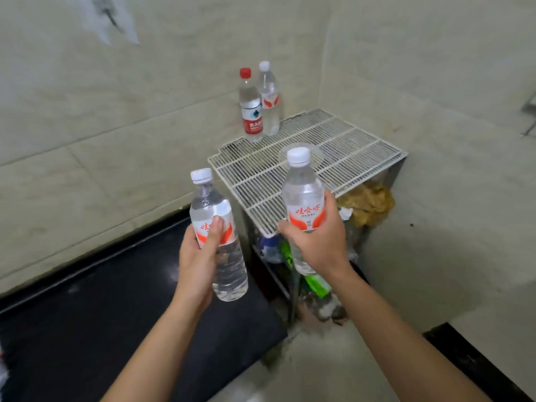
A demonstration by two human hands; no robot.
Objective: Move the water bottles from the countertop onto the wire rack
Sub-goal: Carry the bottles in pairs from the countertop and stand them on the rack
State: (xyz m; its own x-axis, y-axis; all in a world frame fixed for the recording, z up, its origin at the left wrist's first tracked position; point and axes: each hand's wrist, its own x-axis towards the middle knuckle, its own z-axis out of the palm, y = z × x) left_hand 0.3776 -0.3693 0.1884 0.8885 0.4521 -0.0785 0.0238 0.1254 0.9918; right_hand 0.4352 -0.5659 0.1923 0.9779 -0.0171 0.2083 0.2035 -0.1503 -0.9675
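Two bottles [259, 103] already stand at the wire rack's [356, 146] far corner. Each hand — left hand [197, 256], right hand [316, 242] — is wrapped around one more bottle, held upright short of the rack; both remain to be placed.

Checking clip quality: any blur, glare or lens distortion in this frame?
Head view: soft all over, labels barely legible; wide-angle bending shows in the wall joints and forearms; lighting dim and even, weak sheen on the countertop; held bottles and rack remain distinguishable.
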